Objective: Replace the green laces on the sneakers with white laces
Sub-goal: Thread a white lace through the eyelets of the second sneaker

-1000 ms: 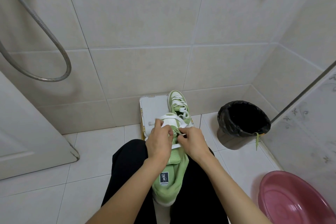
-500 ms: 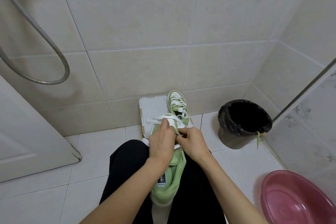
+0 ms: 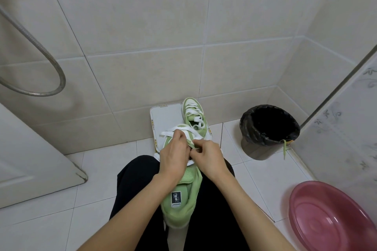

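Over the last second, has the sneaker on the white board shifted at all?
No. The far sneaker keeps its place on the right side of the white board, toe toward the tiled wall.

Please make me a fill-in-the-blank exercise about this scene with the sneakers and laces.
1. The left hand and right hand pinch the white lace of the sneaker lying on the person's ____.
2. The green lace hangs over the rim of the ____ bin.
3. The basin at the lower right is ____.
4. The second sneaker stands on a white board against the ____.

Missing words: lap; black; pink; wall.
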A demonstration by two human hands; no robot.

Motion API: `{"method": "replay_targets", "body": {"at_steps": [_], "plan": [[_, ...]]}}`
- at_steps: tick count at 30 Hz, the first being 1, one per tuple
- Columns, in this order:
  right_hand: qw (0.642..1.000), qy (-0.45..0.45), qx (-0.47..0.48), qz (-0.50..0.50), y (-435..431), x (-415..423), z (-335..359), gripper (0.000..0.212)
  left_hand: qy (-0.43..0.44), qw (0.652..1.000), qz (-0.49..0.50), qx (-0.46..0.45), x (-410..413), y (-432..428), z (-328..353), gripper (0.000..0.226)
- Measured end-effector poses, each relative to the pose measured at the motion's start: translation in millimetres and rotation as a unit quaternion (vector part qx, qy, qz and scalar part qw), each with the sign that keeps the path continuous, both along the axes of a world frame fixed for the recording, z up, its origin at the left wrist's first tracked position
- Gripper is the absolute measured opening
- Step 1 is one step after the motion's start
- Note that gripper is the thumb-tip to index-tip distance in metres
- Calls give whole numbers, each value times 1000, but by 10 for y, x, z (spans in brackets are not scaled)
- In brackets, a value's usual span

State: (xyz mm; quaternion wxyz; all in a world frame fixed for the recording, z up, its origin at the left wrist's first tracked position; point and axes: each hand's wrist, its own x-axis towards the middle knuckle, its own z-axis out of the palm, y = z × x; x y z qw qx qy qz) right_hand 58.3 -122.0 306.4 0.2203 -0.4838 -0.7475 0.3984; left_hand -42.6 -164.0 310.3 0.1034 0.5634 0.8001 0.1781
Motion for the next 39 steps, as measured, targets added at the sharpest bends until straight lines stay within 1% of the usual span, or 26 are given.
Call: {"method": "replay_targets", "body": {"at_steps": [2, 3, 4, 5, 6, 8, 9, 10, 11, 15, 18, 20, 22, 24, 27, 30, 32, 35, 36, 37, 39], "plan": [[1000, 9, 11, -18, -22, -21, -16, 32, -6, 1000, -6, 11, -30, -25, -12, 11], [999, 10, 16, -27, -32, -30, -27, 32, -6, 1000, -7, 12, -48, -40, -24, 13], [999, 5, 20, -32, -39, -38, -27, 26, -7, 1000, -6, 11, -66, -54, -40, 15], [999, -1, 19, -36, -47, -40, -33, 16, -10, 1000, -5, 10, -84, -72, -53, 15], [999, -4, 14, -40, -55, -47, -27, 13, -14, 1000, -3, 9, -106, -87, -60, 15], [999, -7, -5, -44, -65, -53, -26, 40, -19, 1000, -2, 7, -142, -108, -65, 11], [999, -4, -11, -44, -71, -52, -29, 48, -18, 1000, -2, 6, -162, -117, -59, 10], [999, 4, -11, -46, -78, -54, -26, 50, -16, 1000, -4, 6, -186, -121, -49, 9], [999, 9, -12, -49, -81, -50, -17, 49, -14, 1000, -7, 5, -207, -122, -38, 9], [997, 27, -41, -58, -38, -26, -21, 27, -13, 999, -24, -23, -245, -70, 29, 18], [996, 28, -54, -68, -46, -21, -25, 22, 18, 998, -47, -49, -207, -4, 41, 32], [996, 21, -56, -67, -60, -33, -34, 20, 43, 996, -62, -54, -209, 19, 32, 34], [996, 15, -55, -64, -55, -30, -43, 18, 43, 995, -73, -53, -230, 28, 19, 36], [996, 14, -54, -63, -41, -20, -53, 16, 17, 995, -83, -52, -249, 25, 20, 35], [997, 9, -52, -62, -37, -24, -65, 16, -13, 995, -84, -44, -277, 7, 14, 23], [997, 11, -52, -61, -38, -32, -78, 15, -12, 996, -81, -36, -307, -1, -8, 28], [997, 15, -47, -53, -39, -33, -78, 13, 3, 996, -82, -38, -302, 11, -10, 31], [999, 12, -25, -45, -58, -51, -50, 10, 7, 996, -83, -37, -298, 33, -22, 29], [999, 8, -13, -47, -59, -59, -50, 5, -2, 996, -82, -31, -305, 39, -30, 27], [999, 7, 2, -49, -66, -67, -47, 7, -17, 996, -81, -24, -317, 40, -39, 25], [998, 5, 28, -52, -87, -86, -47, 31, -45, 996, -77, -4, -340, 27, -66, 20]]}}
